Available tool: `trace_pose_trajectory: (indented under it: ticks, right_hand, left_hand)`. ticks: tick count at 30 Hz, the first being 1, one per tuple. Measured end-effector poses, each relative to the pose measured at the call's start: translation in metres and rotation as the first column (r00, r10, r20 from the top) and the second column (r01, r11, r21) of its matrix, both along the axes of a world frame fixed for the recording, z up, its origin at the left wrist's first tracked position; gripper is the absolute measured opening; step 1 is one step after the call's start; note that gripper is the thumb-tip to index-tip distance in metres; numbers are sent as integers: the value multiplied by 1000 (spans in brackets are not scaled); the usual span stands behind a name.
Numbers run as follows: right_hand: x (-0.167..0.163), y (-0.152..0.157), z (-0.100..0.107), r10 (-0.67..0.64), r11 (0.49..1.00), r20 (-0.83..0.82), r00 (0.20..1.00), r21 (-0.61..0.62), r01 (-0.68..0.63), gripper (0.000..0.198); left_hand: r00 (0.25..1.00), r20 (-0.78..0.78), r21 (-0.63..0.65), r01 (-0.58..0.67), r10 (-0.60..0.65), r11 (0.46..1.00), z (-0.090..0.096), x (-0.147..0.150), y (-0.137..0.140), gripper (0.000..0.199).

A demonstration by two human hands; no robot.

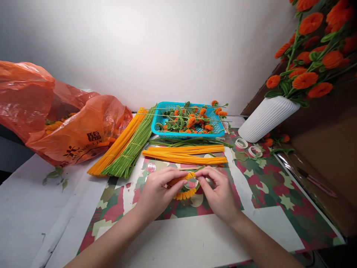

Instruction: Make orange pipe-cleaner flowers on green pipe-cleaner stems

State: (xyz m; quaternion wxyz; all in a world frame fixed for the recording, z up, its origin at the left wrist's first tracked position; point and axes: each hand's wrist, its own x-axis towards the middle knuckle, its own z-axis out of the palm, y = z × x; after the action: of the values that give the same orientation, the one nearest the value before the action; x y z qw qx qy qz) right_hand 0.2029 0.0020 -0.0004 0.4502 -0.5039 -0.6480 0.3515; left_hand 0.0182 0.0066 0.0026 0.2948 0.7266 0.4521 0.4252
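Yellow fuzzy stem, bent into a ribbed, open coil, is the item under inspection in the head view; the yellow coil [185, 195] is held above the table [28, 208], on the wearer's side of the blue basket [155, 130]. Left hand [161, 186]: thumb and forefinger nearly closed, pinching the coil along its upper left part. Right hand [220, 190]: thumb and forefinger likewise brought together at the coil's upper right end; whether they also grip the green strip beside them cannot be told. Between basket and hands lie loose yellow strips [189, 159]. Left of the basket are an orange bundle [114, 150] and a green bundle [129, 150], with an orange plastic bag [83, 126] beyond them on that side. Right of the basket stands a tilted white vase [267, 117] of orange flowers, tape rolls [241, 143] nearer the wearer. Step in hand, in this inspector's judgement: shaping the coil's curve and working its end. Next move calls for a steady left pinch and small, precise right-finger adjustment, without flattening the ribs.
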Motion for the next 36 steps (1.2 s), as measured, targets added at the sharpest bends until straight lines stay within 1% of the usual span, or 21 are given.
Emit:
trace_pose_trajectory:
  ticks: [2,3,5,7,9,11,13,19,22,28,36]
  right_hand:
    - [1,1,-1,-109,993,-99,989,-53,104,10]
    - [1,2,-1,-166,984,-151,975,-90,153,10]
    - [2,5,-1,-242,964,-226,943,-167,207,12]
    - [3,6,-1,-253,956,-253,934,-212,202,14]
    - [2,6,-1,-223,961,-235,946,-213,174,14]
    - [2,5,-1,-192,970,-196,962,-185,156,14]
    - [2,4,-1,-178,976,-156,972,-155,154,13]
    - [4,2,0,-224,973,-91,970,-86,216,16]
    - [4,1,0,-246,969,-65,967,-31,245,17]
    - [4,1,2,-230,972,-28,973,47,232,15]
    - [4,1,4,-227,961,10,974,162,222,13]
  left_hand:
    - [993,95,-132,-53,65,990,0,2,-1,26]
    - [983,153,-211,-68,102,975,0,3,-1,32]
    - [946,269,-358,-74,179,931,-1,6,0,36]
    - [902,356,-451,-64,246,890,-2,7,0,34]
    - [865,404,-486,-71,296,871,-1,8,1,32]
    - [847,423,-492,-84,322,866,-1,8,0,31]
    - [847,415,-479,-107,333,871,-1,7,-1,28]
    - [859,376,-407,-183,347,895,-2,8,-5,21]
    - [855,382,-396,-192,351,898,1,10,-5,20]
    - [841,398,-388,-208,367,898,5,13,-5,20]
    - [830,416,-402,-200,373,893,5,14,-6,22]
